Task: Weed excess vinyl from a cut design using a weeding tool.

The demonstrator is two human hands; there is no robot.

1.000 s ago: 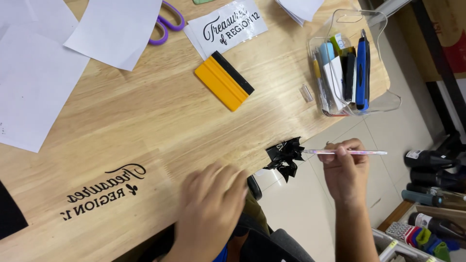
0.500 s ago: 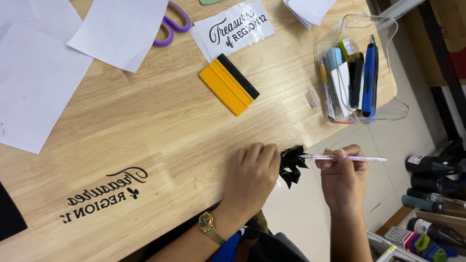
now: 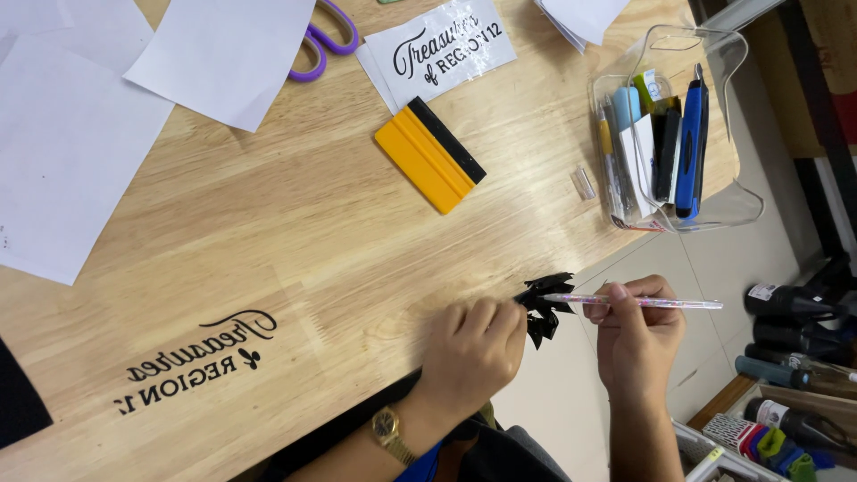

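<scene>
My right hand grips a thin clear pen-like tool level, just past the table's near edge. A crumpled wad of black vinyl scraps clings to the tool's tip. My left hand, with a gold watch on the wrist, is curled at the table edge and its fingertips pinch that black wad. Mirrored black vinyl lettering lies stuck on the wooden table to the left of my left hand.
A yellow squeegee with a black edge lies mid-table. Behind it are a white lettered decal sheet, purple scissors and white paper sheets. A clear organiser with pens and knives stands right; bottles sit on the floor.
My left hand slid right along the table edge from flat near the lettering to the black wad and now pinches it. My right hand stayed put with the tool.
</scene>
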